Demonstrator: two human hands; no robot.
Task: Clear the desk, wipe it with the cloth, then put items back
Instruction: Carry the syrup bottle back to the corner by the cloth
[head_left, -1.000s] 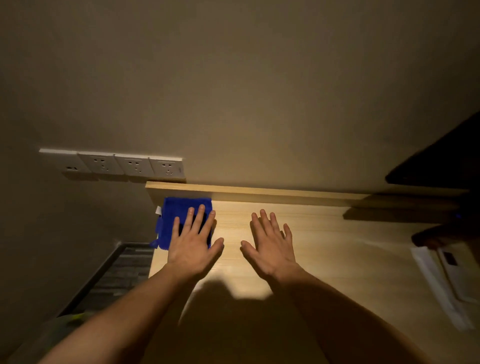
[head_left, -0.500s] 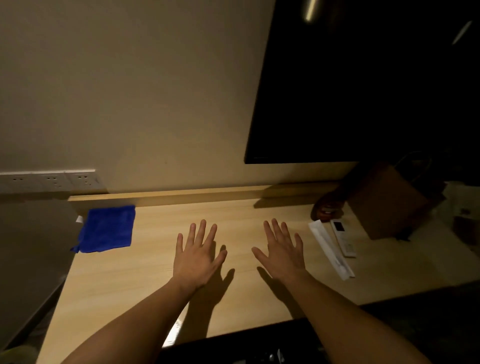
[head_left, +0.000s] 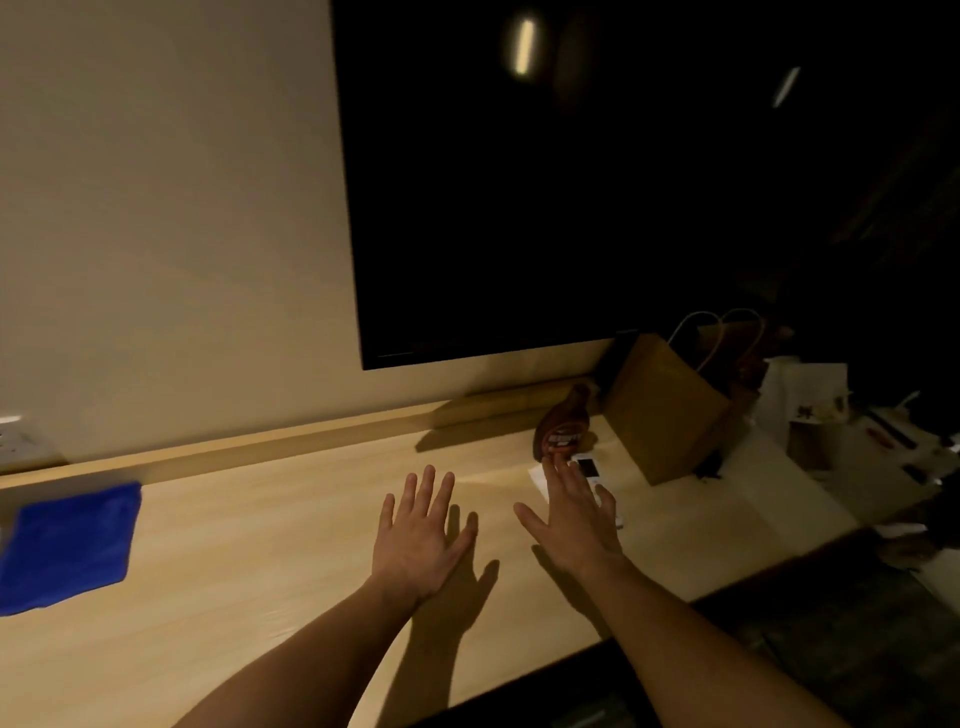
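Two bare hands are held flat, fingers spread, just above a pale wooden desk (head_left: 249, 545); nothing is gripped by either. The left hand (head_left: 421, 540) is seen over bare wood. The right hand (head_left: 574, 519) is stretched over a white remote (head_left: 589, 467) and a white paper strip (head_left: 537, 478), which are partly covered by its fingers. Just beyond the right fingertips, a brown squeeze bottle (head_left: 563, 428) is laid; its label is too blurred to be read. A brown paper bag (head_left: 665, 410) is stood to the right of it. The blue cloth (head_left: 67, 545) is spread flat well to the left of the left hand, at the desk's far end. A dark screen (head_left: 571, 182) is mounted on the wall above.
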